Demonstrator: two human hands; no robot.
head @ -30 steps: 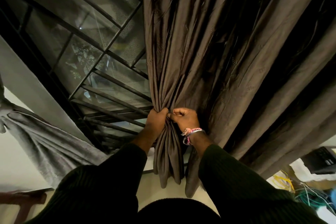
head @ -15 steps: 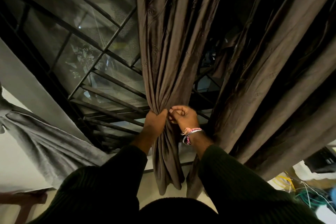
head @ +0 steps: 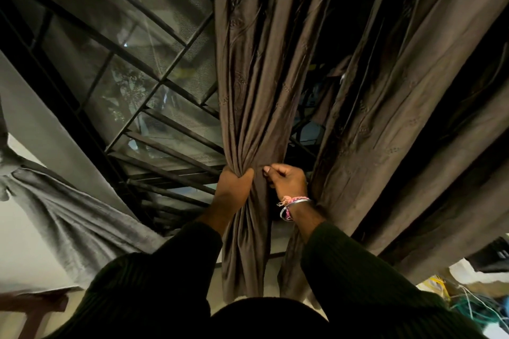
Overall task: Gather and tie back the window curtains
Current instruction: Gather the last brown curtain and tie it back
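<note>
A brown curtain panel (head: 259,85) hangs in the middle, bunched into a narrow bundle at hand height. My left hand (head: 234,190) grips the bundle from its left side, thumb wrapped over the folds. My right hand (head: 287,180), wearing wrist bands, has its fingers curled and pinches the bundle's right edge. A second brown curtain panel (head: 407,124) hangs loose to the right, apart from the bundle, with a dark gap between them. No tie-back is visible.
A barred window (head: 143,96) with mesh stands behind on the left. A grey curtain (head: 55,217) is drawn aside at the lower left. Loose cables (head: 468,303) and a dark box (head: 493,256) lie at the lower right.
The middle curtain bundle has been drawn tighter and pulled left, away from the right panel, opening a dark gap. Both hands stay on the bundle at about the same height.
</note>
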